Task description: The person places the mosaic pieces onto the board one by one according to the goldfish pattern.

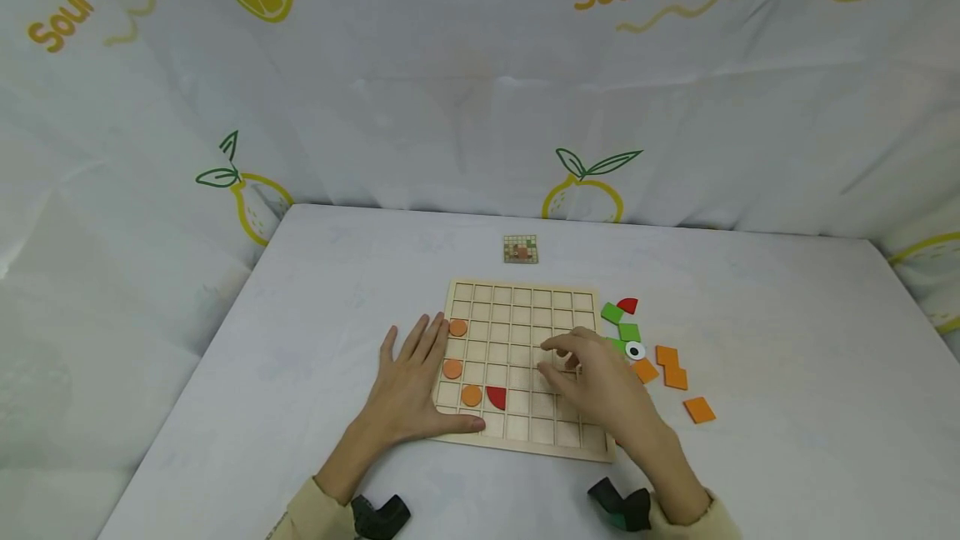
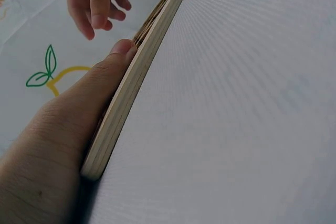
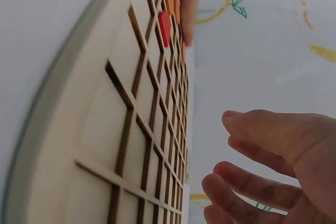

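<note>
A wooden grid board (image 1: 517, 357) lies on the table. Three orange discs, including one disc (image 1: 471, 395), and a red quarter-circle piece (image 1: 496, 397) sit in cells on its left side. My left hand (image 1: 408, 394) rests along the left edge, fingers spread, with the thumb (image 2: 105, 72) over the near edge. Above the right half of the board is my right hand (image 1: 596, 377), fingers loosely bent. In the right wrist view nothing shows between its thumb (image 3: 262, 124) and fingers.
Right of the board lie green squares (image 1: 629, 332), another red quarter-circle (image 1: 628, 305), a white ring-shaped piece with a black centre (image 1: 635, 350) and several orange squares (image 1: 699, 410). A small patterned card (image 1: 521, 249) lies behind the board. A printed cloth (image 1: 450, 107) hangs at the back.
</note>
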`<state>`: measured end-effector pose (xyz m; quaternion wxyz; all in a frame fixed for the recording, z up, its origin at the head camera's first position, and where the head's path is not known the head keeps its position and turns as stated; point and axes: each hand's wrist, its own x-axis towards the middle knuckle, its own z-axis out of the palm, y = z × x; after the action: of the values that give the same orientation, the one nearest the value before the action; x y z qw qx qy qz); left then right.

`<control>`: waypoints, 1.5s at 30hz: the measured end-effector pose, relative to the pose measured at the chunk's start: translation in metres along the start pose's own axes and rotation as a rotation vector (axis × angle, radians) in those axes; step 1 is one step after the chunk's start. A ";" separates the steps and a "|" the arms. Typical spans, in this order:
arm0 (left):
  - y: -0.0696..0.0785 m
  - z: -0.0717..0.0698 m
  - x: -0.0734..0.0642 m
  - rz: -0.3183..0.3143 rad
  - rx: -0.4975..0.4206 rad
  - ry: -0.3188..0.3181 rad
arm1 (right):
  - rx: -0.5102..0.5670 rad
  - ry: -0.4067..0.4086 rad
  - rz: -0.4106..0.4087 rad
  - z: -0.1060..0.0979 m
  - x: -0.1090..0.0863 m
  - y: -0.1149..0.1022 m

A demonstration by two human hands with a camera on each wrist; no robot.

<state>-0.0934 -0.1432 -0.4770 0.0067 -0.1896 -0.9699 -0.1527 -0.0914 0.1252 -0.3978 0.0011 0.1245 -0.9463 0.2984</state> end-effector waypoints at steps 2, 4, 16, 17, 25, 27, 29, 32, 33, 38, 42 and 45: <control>0.000 0.000 0.000 0.002 -0.001 0.004 | -0.020 0.019 0.003 -0.009 0.000 0.006; -0.001 0.000 0.000 0.009 -0.001 0.011 | -0.014 0.037 -0.007 -0.017 0.000 0.013; -0.001 0.000 0.000 -0.001 -0.008 -0.009 | 0.039 0.059 0.081 -0.053 -0.001 0.042; 0.000 0.000 0.000 -0.003 -0.011 -0.011 | 0.033 0.057 0.088 -0.055 -0.002 0.045; -0.001 -0.001 -0.001 -0.001 -0.007 -0.013 | -0.011 -0.032 0.142 -0.065 -0.005 0.067; -0.001 -0.001 -0.001 0.003 -0.010 -0.007 | -0.027 -0.062 0.165 -0.065 -0.005 0.071; -0.001 -0.001 -0.001 0.005 -0.014 -0.003 | -0.043 -0.089 0.189 -0.066 -0.005 0.075; 0.000 -0.002 -0.001 0.011 -0.024 0.007 | -0.057 -0.121 0.226 -0.064 -0.005 0.078; 0.000 -0.002 -0.001 0.014 -0.025 0.011 | -0.059 -0.126 0.232 -0.064 -0.004 0.079; 0.001 -0.003 -0.002 0.018 -0.023 0.012 | -0.067 -0.140 0.226 -0.059 -0.002 0.083; 0.001 -0.003 -0.001 0.013 -0.022 0.006 | -0.072 -0.139 0.211 -0.056 -0.001 0.085; 0.001 -0.002 -0.001 0.011 -0.025 0.001 | -0.067 -0.145 0.206 -0.055 0.000 0.087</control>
<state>-0.0922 -0.1437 -0.4748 0.0059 -0.1948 -0.9669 -0.1647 -0.1154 0.2247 -0.4016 -0.0936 0.0475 -0.9612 0.2552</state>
